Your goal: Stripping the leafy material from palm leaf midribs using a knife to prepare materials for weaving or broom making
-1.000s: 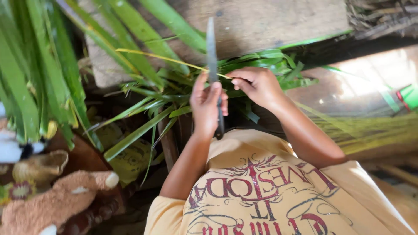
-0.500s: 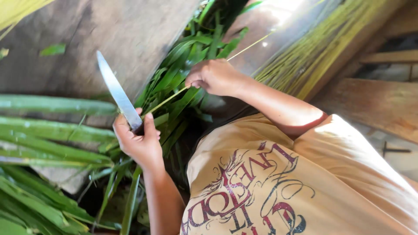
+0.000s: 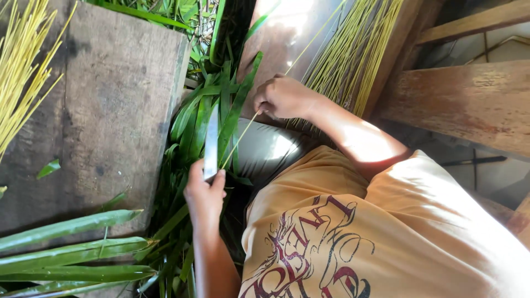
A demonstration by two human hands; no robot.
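My left hand (image 3: 203, 196) is shut on the handle of a long steel knife (image 3: 211, 138), whose blade points up and away from me. My right hand (image 3: 282, 97) pinches one end of a thin yellow leaf midrib (image 3: 238, 138). The midrib slants down from that hand to the blade near my left thumb. Under both hands lies a heap of stripped green leaf blades (image 3: 190, 118). My yellow shirt fills the lower right.
A thick wooden board (image 3: 110, 110) lies to the left. Long green palm leaflets (image 3: 72, 248) cross its lower edge. Bundles of yellow midribs lie at the upper right (image 3: 353, 49) and the far left (image 3: 19, 60). Wooden beams (image 3: 458, 105) stand at the right.
The view has swung round. The knife has turned from tilted left to nearly upright, and the midrib now meets it near my left thumb. Both hands keep their hold.
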